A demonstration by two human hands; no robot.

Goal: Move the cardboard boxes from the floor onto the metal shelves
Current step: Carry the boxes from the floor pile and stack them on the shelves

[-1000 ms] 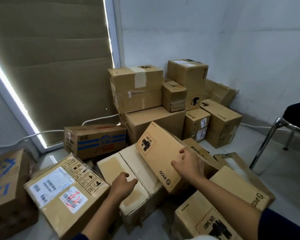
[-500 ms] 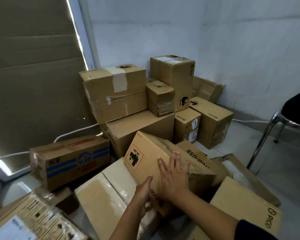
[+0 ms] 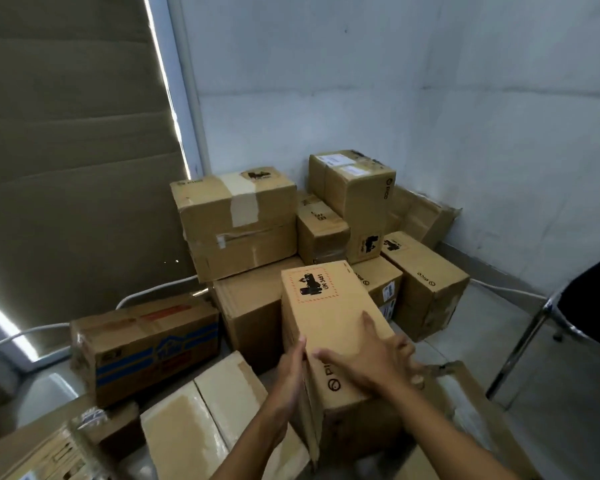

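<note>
A brown cardboard box point(image 3: 329, 317) with a UN 3481 battery label and PICO print is raised between my hands, above the floor pile. My left hand point(image 3: 288, 379) presses flat against its left side. My right hand point(image 3: 378, 362) lies spread over its top and right edge. Behind it stands a stack of cardboard boxes point(image 3: 236, 220) in the room corner. No metal shelves are in view.
A box with blue stripes point(image 3: 146, 344) lies at left, and a pale taped box point(image 3: 201, 427) sits below my hands. An open flattened carton point(image 3: 465, 386) is at right. A black chair with metal legs point(image 3: 568, 317) stands at the right edge. A covered window fills the left wall.
The UN 3481 box has come up off the pile and turned its label side upward. My left hand moved onto its left side. The view shifted up and to the right.
</note>
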